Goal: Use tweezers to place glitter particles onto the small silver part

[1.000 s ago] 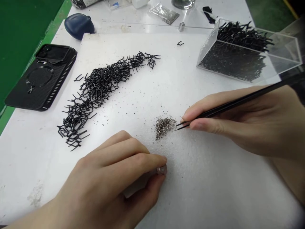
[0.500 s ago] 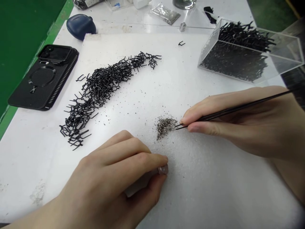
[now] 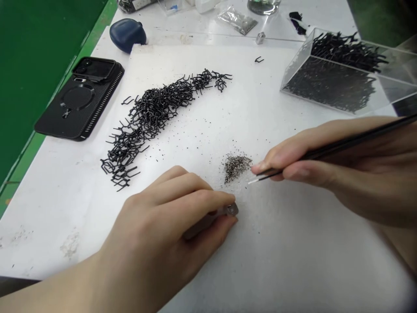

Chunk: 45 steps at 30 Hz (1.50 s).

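My left hand (image 3: 172, 217) is closed, with thumb and index finger pinching a small, see-through greyish block (image 3: 232, 209) close to the white sheet. Only the block's end shows; the fingers cover the rest. In my right hand (image 3: 339, 165) is a pair of thin black tweezers (image 3: 312, 153), held like a pen. Their bright tips lie just off the lower right edge of a small heap of shiny dark grains (image 3: 237, 168). Whether a grain sits between the tips is too small to tell. The heap lies just beyond the block.
A long band of black forked pieces (image 3: 156, 106) curves across the white sheet (image 3: 202, 269). A clear box (image 3: 329, 82) of similar pieces stands at the right. Left are a black phone (image 3: 78, 98) and a dark blue case (image 3: 127, 34). A bag of grains (image 3: 237, 19) lies behind.
The whole view has shifted, moving the scene rightward and up. The tweezers' tips have drawn back from the heap's edge toward me. My left hand, still pinching the block, appears slightly nearer the heap.
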Available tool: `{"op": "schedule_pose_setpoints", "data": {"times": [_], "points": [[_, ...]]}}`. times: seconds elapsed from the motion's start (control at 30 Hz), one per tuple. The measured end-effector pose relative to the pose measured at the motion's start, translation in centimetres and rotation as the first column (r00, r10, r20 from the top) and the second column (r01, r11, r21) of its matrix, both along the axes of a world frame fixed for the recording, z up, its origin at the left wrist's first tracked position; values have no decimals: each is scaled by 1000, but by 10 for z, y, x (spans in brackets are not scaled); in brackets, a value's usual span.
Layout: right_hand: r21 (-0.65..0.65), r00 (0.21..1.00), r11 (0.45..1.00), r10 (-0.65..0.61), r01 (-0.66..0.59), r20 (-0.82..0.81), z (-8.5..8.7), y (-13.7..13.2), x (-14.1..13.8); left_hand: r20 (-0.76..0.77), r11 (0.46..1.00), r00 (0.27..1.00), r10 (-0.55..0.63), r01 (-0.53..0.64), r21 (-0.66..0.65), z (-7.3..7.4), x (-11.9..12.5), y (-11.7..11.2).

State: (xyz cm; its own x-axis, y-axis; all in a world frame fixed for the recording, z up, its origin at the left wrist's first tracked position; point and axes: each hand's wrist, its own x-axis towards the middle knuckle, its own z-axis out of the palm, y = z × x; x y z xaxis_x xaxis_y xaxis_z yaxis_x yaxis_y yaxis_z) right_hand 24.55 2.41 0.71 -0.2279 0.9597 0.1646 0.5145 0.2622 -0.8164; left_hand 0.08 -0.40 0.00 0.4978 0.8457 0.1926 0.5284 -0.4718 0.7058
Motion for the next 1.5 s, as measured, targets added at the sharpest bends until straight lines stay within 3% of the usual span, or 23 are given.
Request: {"op": "schedule_pose_setpoints", "data": {"times": [0.17,0.33,0.67,1.07,1.2,1.5], "points": [[-85,970,971,211,-222,-122,-3,-11,-5,28,999,999,-15,14,47,-1,0,0],[-173,949,941,261,-291,-178,-10,-13,0,18,998,999,-28,27,52,-2,-1,-2],[-165,888,895,358,-414,-288,-12,-7,-1,1,997,1000,-23,23,67,-6,1,0],[-109,896,916,345,-387,-278,-14,-8,1,19,997,999,-26,24,78,-3,-1,1],[-97,901,916,356,-389,-246,-15,-5,-1,-28,999,999,-33,34,23,-3,0,0],[-111,901,913,356,-392,-250,-15,-6,2,39,996,999,-31,27,83,-9,-3,-2]]}}
